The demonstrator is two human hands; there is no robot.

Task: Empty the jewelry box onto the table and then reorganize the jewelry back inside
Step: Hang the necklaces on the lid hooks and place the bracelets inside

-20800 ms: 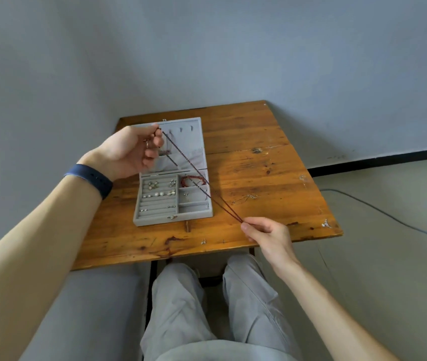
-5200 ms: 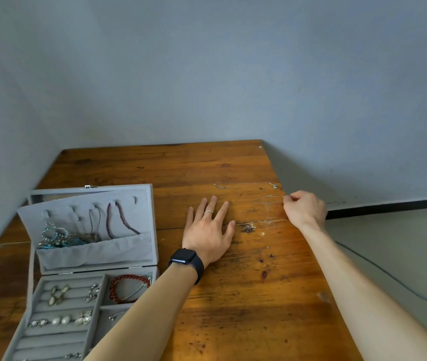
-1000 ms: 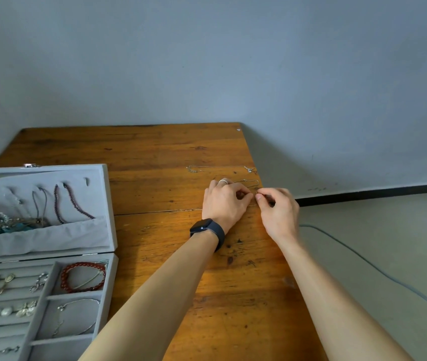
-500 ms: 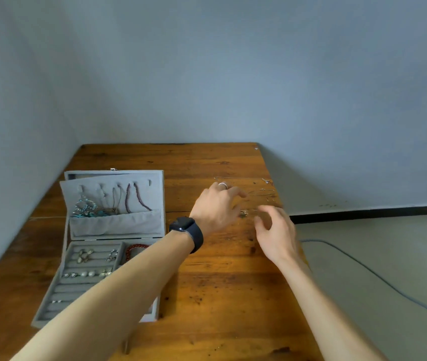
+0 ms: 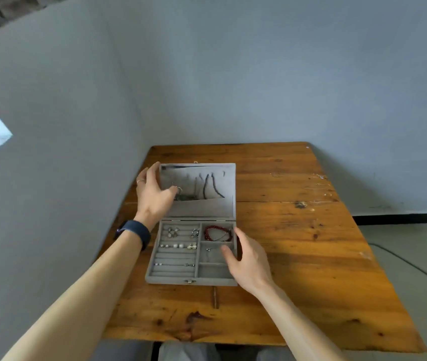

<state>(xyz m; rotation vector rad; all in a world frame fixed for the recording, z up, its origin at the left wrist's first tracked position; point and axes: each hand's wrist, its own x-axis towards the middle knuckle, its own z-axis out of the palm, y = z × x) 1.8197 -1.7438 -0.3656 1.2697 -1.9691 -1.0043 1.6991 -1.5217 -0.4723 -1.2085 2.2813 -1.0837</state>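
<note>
The grey jewelry box (image 5: 170, 278) lies open on the wooden table (image 5: 311, 256). Its lid (image 5: 207, 211) stands tilted back, with dark necklaces (image 5: 208, 187) hanging into the lid pocket. A red bead bracelet (image 5: 217, 233) sits in the top right compartment, and pearl earrings (image 5: 178, 246) rest in the ring rolls. My left hand (image 5: 152, 196) holds the lid's left edge, thumb on the inner face and fingers behind. My right hand (image 5: 248, 261) grips the base's right wall, thumb inside a compartment. Thin silver chains (image 5: 316, 187) lie on the table at the far right.
Grey walls close in behind the table and along its left side. A cable (image 5: 415, 267) runs over the floor to the right. My knees show under the table's near edge. A dark watch (image 5: 134, 230) is on my left wrist.
Both hands have left the thin silver chains at the far right and moved left to the box. The left now holds the lid, the right the base. The view has pulled back.
</note>
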